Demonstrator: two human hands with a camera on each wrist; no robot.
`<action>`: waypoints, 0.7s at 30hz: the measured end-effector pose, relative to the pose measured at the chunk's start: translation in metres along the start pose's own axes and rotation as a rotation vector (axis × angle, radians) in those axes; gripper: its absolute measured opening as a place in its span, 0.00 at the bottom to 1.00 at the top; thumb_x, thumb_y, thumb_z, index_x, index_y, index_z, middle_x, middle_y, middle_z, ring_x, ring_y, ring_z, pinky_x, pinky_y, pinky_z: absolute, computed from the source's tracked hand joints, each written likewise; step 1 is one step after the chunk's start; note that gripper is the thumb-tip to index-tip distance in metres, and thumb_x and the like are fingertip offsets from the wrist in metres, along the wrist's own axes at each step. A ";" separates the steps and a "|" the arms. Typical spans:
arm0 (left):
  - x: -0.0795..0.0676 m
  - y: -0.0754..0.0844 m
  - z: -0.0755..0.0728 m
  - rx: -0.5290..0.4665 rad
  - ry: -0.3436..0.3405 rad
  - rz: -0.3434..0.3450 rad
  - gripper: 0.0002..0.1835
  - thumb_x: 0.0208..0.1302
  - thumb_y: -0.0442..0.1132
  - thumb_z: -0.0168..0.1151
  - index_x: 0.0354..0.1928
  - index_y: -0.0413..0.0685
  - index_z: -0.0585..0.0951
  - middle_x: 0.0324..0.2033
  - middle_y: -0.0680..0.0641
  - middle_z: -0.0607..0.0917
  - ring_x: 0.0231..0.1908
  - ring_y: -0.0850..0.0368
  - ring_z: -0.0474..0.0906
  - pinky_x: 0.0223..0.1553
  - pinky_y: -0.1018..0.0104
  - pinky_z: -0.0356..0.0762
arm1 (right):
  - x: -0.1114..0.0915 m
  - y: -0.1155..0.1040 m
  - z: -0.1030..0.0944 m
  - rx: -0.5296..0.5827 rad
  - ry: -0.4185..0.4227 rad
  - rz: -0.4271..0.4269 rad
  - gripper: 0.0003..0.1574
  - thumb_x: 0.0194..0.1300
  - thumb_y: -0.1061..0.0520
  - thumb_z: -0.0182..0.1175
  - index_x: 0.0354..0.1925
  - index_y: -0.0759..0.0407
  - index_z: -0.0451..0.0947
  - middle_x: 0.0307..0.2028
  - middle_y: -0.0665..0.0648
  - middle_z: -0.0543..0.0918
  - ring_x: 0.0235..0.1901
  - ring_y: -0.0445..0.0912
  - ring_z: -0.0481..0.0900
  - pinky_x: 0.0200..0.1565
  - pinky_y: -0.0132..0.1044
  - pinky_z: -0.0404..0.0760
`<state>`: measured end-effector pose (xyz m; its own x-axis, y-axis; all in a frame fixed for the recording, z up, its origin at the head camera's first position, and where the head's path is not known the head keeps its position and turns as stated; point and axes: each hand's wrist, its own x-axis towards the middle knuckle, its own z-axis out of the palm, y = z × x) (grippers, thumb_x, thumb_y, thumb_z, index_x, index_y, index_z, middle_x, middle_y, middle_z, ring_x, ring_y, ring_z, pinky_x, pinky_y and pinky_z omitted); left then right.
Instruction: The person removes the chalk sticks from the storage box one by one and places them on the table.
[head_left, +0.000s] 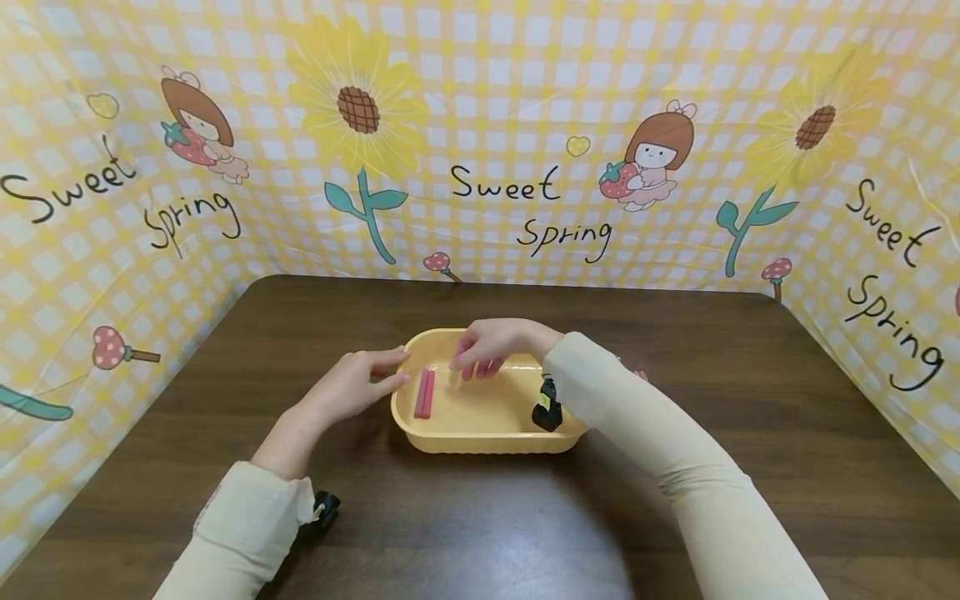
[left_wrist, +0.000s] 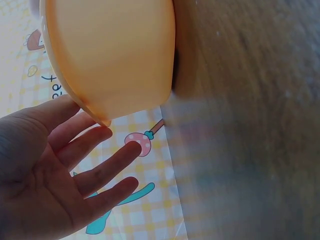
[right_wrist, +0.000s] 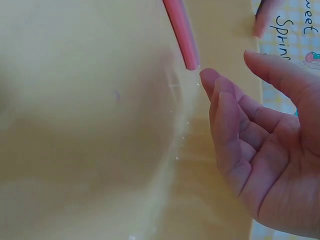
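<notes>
A yellow plastic tub (head_left: 487,435) with rounded corners stands on the table. Two slim pink sticks (head_left: 424,394) lie side by side inside it, near its left end. My left hand (head_left: 352,385) touches the tub's left rim with thumb and forefinger; in the left wrist view its other fingers (left_wrist: 107,172) are spread loosely outside the tub wall (left_wrist: 115,55). Over the inside of the tub, my right hand (head_left: 491,346) hovers with loosely bent fingers and nothing between them. The right wrist view has one pink stick (right_wrist: 181,35) just beyond those fingertips (right_wrist: 207,77).
Partly hidden behind the right sleeve (head_left: 600,375), something pink (head_left: 641,375) lies right of the tub. Black wrist cameras hang at the right wrist (head_left: 547,408) and the left wrist (head_left: 324,510). A checked cloth (head_left: 495,83) surrounds the brown table (head_left: 480,533) at the back and sides.
</notes>
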<state>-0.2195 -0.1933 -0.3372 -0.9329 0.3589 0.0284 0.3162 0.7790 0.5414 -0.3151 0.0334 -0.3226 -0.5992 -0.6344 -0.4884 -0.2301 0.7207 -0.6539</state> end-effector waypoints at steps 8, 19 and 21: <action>0.000 0.000 -0.001 0.002 0.003 0.010 0.25 0.65 0.42 0.57 0.62 0.40 0.71 0.62 0.37 0.71 0.55 0.42 0.76 0.54 0.50 0.76 | 0.018 0.000 0.012 0.024 -0.061 0.012 0.17 0.65 0.50 0.56 0.40 0.64 0.79 0.26 0.49 0.82 0.22 0.36 0.75 0.27 0.24 0.77; -0.001 0.001 -0.001 -0.002 0.008 0.015 0.25 0.65 0.41 0.57 0.62 0.39 0.71 0.62 0.37 0.71 0.56 0.41 0.76 0.55 0.49 0.75 | 0.034 -0.002 0.023 0.090 -0.093 0.045 0.16 0.65 0.50 0.57 0.27 0.59 0.79 0.21 0.50 0.82 0.17 0.36 0.74 0.22 0.23 0.75; -0.001 0.002 -0.001 -0.002 0.006 0.015 0.25 0.65 0.41 0.57 0.62 0.39 0.71 0.62 0.37 0.71 0.56 0.41 0.76 0.56 0.49 0.74 | 0.036 -0.002 0.025 0.109 -0.091 0.054 0.17 0.65 0.49 0.57 0.25 0.58 0.78 0.20 0.49 0.82 0.16 0.36 0.74 0.21 0.23 0.75</action>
<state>-0.2183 -0.1928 -0.3352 -0.9293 0.3671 0.0414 0.3295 0.7730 0.5422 -0.3171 0.0025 -0.3528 -0.5355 -0.6216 -0.5718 -0.1118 0.7232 -0.6815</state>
